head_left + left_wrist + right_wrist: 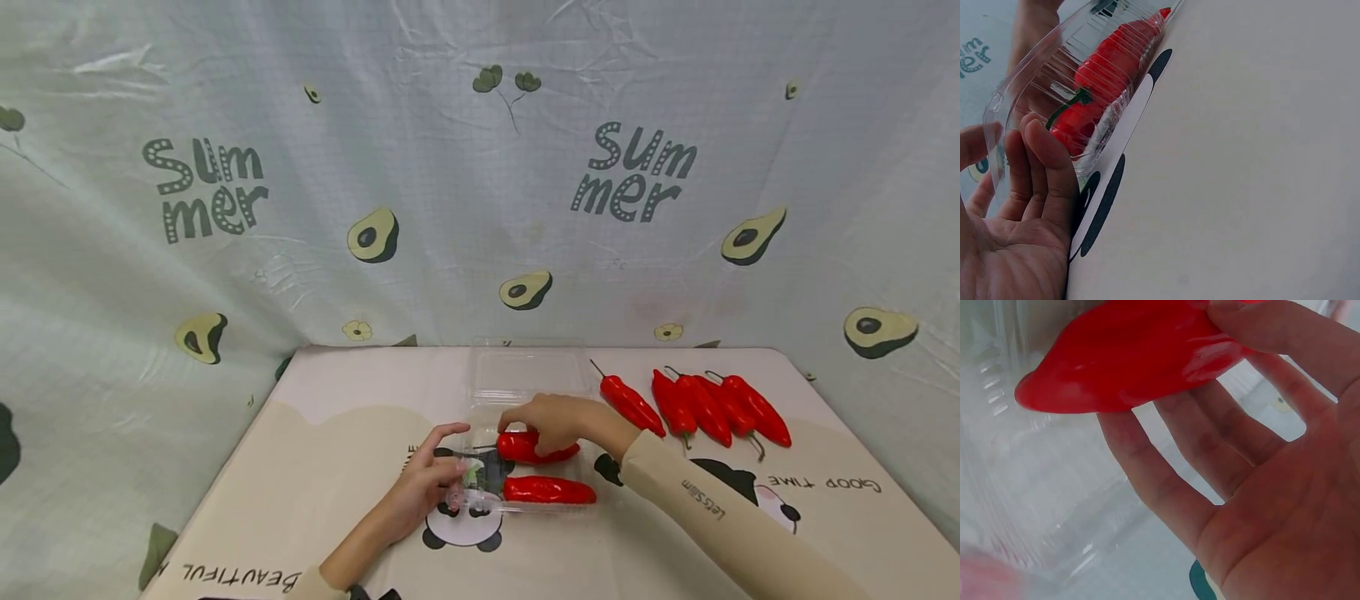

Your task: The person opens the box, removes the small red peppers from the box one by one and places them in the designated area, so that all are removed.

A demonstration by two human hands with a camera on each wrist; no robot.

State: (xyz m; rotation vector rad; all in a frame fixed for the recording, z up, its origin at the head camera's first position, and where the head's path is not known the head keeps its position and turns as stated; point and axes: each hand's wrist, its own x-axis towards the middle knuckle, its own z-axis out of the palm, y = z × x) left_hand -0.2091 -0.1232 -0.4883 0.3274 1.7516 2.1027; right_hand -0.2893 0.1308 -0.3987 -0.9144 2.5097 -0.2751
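A clear plastic container [487, 503] with its hinged lid [528, 367] folded back lies on the table. Inside, a red chili pepper [551, 490] rests along the near side. My right hand [551, 419] reaches into the far side and pinches another red chili pepper [1129, 356] between thumb and fingers. At the container's left end, my left hand [423, 487] holds the edge with bent fingers. In the left wrist view, its fingertips [1044, 134] lie against the end wall. Through the ribbed plastic there, a pepper with a green stem [1082, 97] shows.
Right of the container, one red pepper [632, 404] lies by itself. Several more peppers [701, 406] lie side by side farther right. A printed curtain [450, 167] hangs right behind the table's back edge. The table cover [330, 467] has panda prints and lettering.
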